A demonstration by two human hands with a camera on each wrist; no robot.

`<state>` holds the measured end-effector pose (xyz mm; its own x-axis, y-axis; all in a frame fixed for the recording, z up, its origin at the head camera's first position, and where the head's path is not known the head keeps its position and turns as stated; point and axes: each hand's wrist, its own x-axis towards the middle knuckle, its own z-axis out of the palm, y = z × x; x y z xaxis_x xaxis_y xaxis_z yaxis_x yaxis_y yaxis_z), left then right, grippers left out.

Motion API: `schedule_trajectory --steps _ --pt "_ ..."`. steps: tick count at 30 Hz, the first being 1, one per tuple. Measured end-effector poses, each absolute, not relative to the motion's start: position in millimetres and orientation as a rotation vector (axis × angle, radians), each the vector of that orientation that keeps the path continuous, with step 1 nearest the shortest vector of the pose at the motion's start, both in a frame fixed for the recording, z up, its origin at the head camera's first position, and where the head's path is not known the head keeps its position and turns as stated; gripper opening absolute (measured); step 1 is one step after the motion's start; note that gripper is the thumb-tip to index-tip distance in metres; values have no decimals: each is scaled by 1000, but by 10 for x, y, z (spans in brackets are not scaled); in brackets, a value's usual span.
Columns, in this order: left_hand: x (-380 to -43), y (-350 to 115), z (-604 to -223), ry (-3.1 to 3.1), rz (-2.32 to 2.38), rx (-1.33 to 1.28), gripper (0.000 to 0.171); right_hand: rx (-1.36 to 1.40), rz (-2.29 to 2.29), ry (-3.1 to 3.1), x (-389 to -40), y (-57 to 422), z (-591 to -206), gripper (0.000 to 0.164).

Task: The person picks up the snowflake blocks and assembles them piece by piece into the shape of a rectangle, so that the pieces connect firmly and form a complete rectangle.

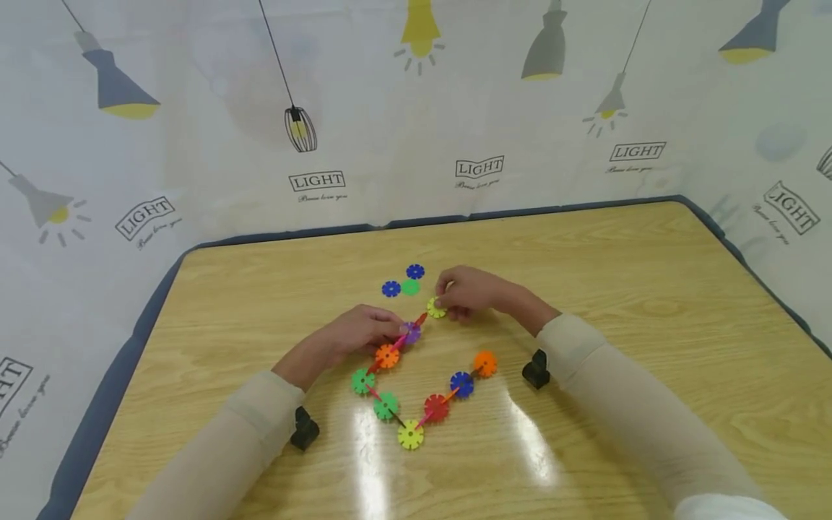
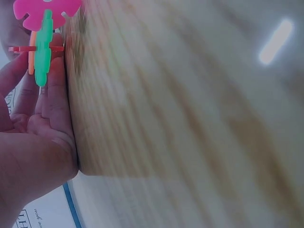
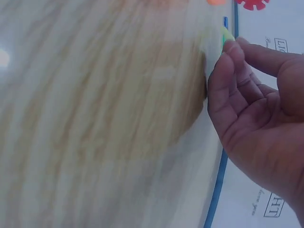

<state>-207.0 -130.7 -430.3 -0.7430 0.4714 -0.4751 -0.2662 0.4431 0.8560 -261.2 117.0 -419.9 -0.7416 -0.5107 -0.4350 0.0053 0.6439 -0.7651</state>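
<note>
A chain of slotted plastic discs lies in a V shape on the table, with flat discs joined by others set on edge. At its upper left end my left hand (image 1: 367, 328) pinches the purple disc (image 1: 412, 332). A red disc (image 1: 421, 320) stands on edge beyond it. My right hand (image 1: 471, 290) pinches a yellow disc (image 1: 436, 308) between thumb and fingers, right at that red disc. In the left wrist view a pink disc (image 2: 47, 12) and a green disc (image 2: 43, 52) show near the fingers. The right wrist view shows the yellow disc's edge (image 3: 227, 33) at my fingertips.
Two loose blue discs (image 1: 415, 271) and a green disc (image 1: 410, 287) lie beyond the hands. The chain's other arm ends in an orange disc (image 1: 485, 363) at right. Black clip-like pieces (image 1: 536, 370) sit near both wrists. A printed curtain borders the wooden table (image 1: 617, 289).
</note>
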Motion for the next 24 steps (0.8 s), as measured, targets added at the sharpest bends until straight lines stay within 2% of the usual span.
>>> schedule_trajectory --steps 7,24 --pt "-2068 -1312 -4307 2010 1356 173 26 -377 -1211 2083 -2526 1290 -4177 22" --pt "-2076 -1330 -4322 1997 1362 207 24 -345 -1330 2005 -2460 1202 -4163 22"
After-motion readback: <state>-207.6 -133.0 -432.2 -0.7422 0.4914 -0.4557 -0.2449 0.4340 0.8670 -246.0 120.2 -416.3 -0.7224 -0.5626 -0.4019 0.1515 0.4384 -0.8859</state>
